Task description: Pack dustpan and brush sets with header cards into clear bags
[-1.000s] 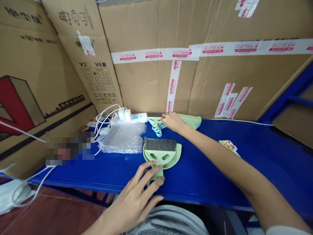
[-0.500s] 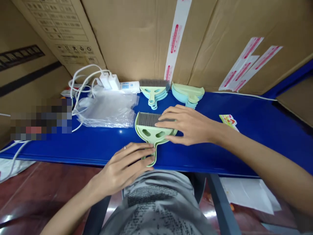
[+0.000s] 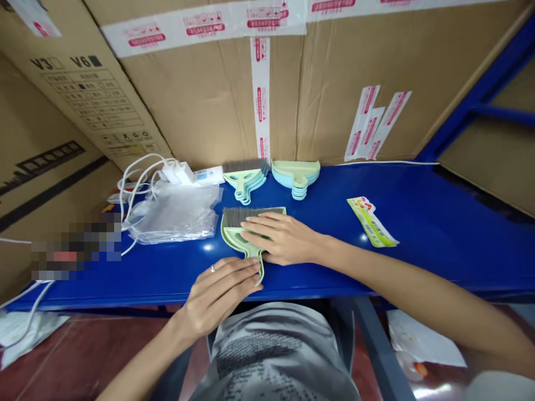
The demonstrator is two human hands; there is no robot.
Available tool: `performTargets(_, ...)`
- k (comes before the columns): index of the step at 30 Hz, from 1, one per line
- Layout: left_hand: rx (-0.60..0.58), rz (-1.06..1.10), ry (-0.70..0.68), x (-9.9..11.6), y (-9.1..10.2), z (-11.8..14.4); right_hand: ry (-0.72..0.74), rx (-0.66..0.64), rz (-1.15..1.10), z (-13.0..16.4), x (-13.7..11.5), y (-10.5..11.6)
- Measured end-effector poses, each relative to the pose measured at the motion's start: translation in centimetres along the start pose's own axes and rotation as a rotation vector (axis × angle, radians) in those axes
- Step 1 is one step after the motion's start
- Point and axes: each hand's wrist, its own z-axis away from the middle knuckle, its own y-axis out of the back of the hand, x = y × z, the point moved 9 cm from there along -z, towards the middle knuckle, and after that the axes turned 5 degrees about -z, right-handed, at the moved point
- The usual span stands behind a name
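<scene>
My hands, left [image 3: 221, 287] and right [image 3: 280, 239], lie flat and open on the green brush [image 3: 244, 231] at the near edge of my blue table [image 3: 438, 245]. Taped cardboard boxes [image 3: 209, 106] wall the far side; reddish floor [image 3: 83, 351] lies below.

The brush [image 3: 244, 234] is smooth pale green plastic with grey bristles. The desk [image 3: 418, 223] is glossy blue. The bags [image 3: 175, 214] are clear thin plastic; the boxes [image 3: 200, 106] are matt cardboard.

bags [image 3: 178, 214] left of brush [image 3: 246, 223], stacks [image 3: 271, 178] behind
</scene>
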Motion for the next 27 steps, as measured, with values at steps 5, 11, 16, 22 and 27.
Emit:
performTargets(5,-0.064,-0.035,-0.037,-0.7,0.5,-1.7,0.024,0.104,0.0,0.1,-0.7,0.5)
performTargets(11,-0.219,-0.221,-0.22,-3.5,0.8,-3.6,-0.023,0.128,-0.102,-0.1,1.0,0.1)
performTargets(16,-0.22,-0.379,-0.545,-3.0,-0.3,-3.9,-0.017,0.039,-0.13,0.0,0.9,-0.5)
performTargets(22,-0.132,-0.36,-0.698,-3.3,-1.0,-3.5,-0.052,-0.059,-0.089,-0.3,1.3,-1.2)
performTargets(27,-0.334,0.019,-0.323,-6.4,-1.9,-3.9,-0.082,0.057,-0.134,0.8,4.7,3.1)
